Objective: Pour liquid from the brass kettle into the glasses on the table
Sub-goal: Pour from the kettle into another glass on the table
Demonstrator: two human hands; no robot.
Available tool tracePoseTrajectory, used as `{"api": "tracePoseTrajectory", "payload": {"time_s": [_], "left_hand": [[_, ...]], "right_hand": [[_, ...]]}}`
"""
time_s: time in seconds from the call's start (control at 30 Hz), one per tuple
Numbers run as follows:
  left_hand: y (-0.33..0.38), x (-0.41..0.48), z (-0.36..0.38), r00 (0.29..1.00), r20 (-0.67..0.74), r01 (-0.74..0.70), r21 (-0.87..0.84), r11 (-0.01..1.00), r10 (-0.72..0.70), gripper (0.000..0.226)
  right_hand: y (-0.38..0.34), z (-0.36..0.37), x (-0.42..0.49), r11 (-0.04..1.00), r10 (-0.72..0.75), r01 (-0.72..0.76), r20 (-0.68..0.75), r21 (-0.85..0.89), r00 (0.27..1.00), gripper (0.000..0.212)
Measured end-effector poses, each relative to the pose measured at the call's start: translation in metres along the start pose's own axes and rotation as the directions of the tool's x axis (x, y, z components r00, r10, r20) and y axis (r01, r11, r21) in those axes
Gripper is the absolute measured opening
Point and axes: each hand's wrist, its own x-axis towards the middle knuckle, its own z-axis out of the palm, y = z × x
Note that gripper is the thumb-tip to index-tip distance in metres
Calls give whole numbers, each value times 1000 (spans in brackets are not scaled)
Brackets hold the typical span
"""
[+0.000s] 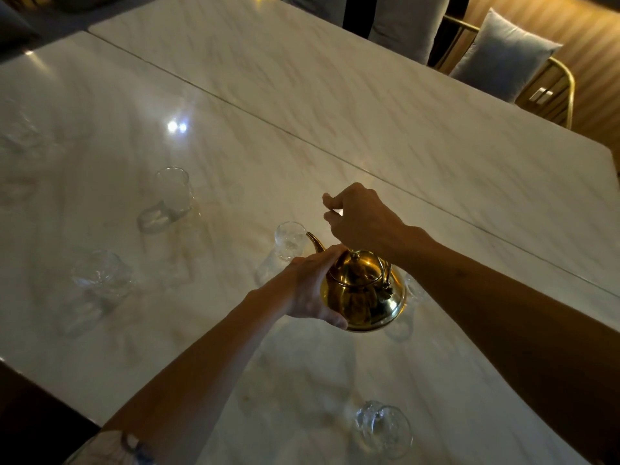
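On the near slab of the white marble table (385, 105), head view: the brass kettle (364, 290) sits between your two forearms, lid on and bail handle folded down over it. Whether its base touches the marble cannot be told. Your left hand (312, 286) grips the kettle's left flank, fingers curled over the shoulder near the root of the spout (315, 242) and thumb low by the base. Your right hand (359, 216) hangs just above and beyond the lid, clear of the kettle, fingers curled inward with thumb and forefinger close. Whether they pinch anything cannot be told.

The spout tip lies just beside the rim of the nearest glass (290, 241). A second glass (414, 290) shows partly behind the kettle's right side. Three more stand well apart: a tall glass (174, 196), a left glass (100, 273) and a near glass (384, 427). A grey cushion (503, 55) rests on a gold-framed chair (563, 78) past the far edge.
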Motion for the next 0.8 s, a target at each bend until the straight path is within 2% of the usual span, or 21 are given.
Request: {"api": "tracePoseTrajectory", "payload": {"time_s": [0.13, 0.37, 0.63, 0.8], "left_hand": [[-1, 0, 0, 1000, -16, -7, 77, 997, 9, 117], [1, -7, 5, 998, -52, -10, 176, 984, 19, 119], [24, -42, 18, 977, -213, 45, 231, 972, 6, 125], [45, -73, 28, 947, -320, 79, 223, 972, -4, 119]], "right_hand": [[5, 0, -12, 999, 21, -20, -43, 38, 999, 36], [17, 7, -38, 996, -33, 46, -146, 83, 989, 43], [4, 8, -79, 977, -177, 198, -223, 75, 959, 42], [-9, 9, -102, 951, -296, 308, -191, 33, 936, 40]]}}
